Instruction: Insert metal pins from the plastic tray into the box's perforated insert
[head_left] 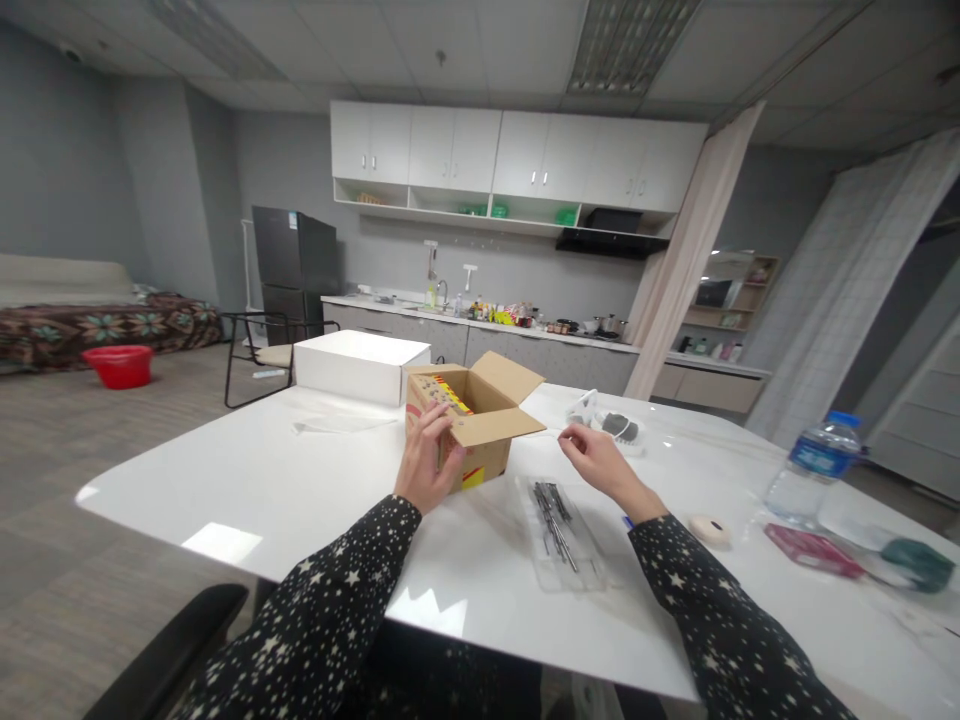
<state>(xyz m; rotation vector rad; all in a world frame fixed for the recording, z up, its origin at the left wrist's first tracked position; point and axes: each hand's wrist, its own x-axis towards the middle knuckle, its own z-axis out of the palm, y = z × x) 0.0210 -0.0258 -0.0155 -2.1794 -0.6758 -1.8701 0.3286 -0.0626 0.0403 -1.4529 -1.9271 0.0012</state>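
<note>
An open cardboard box with raised flaps stands on the white table. A yellow-and-red item shows inside its left part. My left hand rests against the box's near left side, fingers bent over the edge and thumb at the front. Just right of the near flap, my right hand is closed with thumb and forefinger together; what they hold, if anything, is too small to make out. Below and between the hands lies a clear plastic tray holding several dark, thin metal pieces.
Behind the cardboard box sits a white box. A white-and-grey item lies beyond my right hand. To the right are a round beige object, a water bottle, a pink packet and a dark green item.
</note>
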